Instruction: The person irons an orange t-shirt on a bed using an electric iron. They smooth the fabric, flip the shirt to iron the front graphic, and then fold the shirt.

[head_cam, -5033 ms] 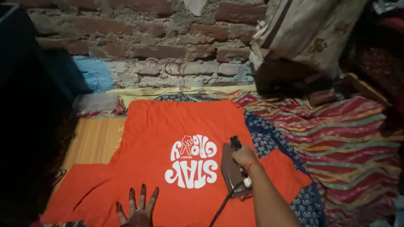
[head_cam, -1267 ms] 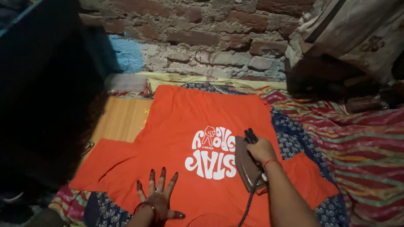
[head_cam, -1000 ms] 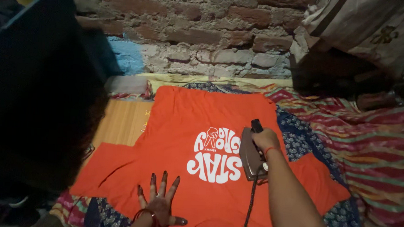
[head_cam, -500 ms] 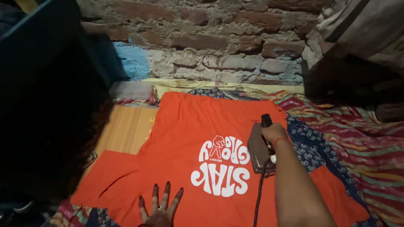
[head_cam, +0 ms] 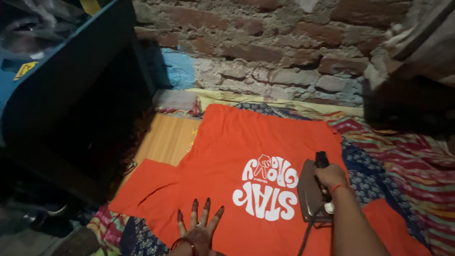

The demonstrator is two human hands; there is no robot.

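Observation:
An orange T-shirt (head_cam: 247,144) with a white round print (head_cam: 267,187) lies spread flat on layered cloths. My right hand (head_cam: 331,175) grips the handle of a dark clothes iron (head_cam: 311,197), which rests on the shirt just right of the print. A cord (head_cam: 304,244) trails from the iron toward me. My left hand (head_cam: 200,235), fingers spread, presses flat on the shirt's near part, left of the print.
A blue floral cloth (head_cam: 361,175) and a striped multicoloured blanket (head_cam: 430,167) lie under and right of the shirt. A woven yellow mat (head_cam: 165,140) shows at left. A large dark box (head_cam: 65,90) stands at left. A brick wall (head_cam: 272,48) rises behind.
The iron, in my right hand, slid up the shirt's right side and has come back down beside the print. My left hand stayed pressed on the shirt. The view shifted left.

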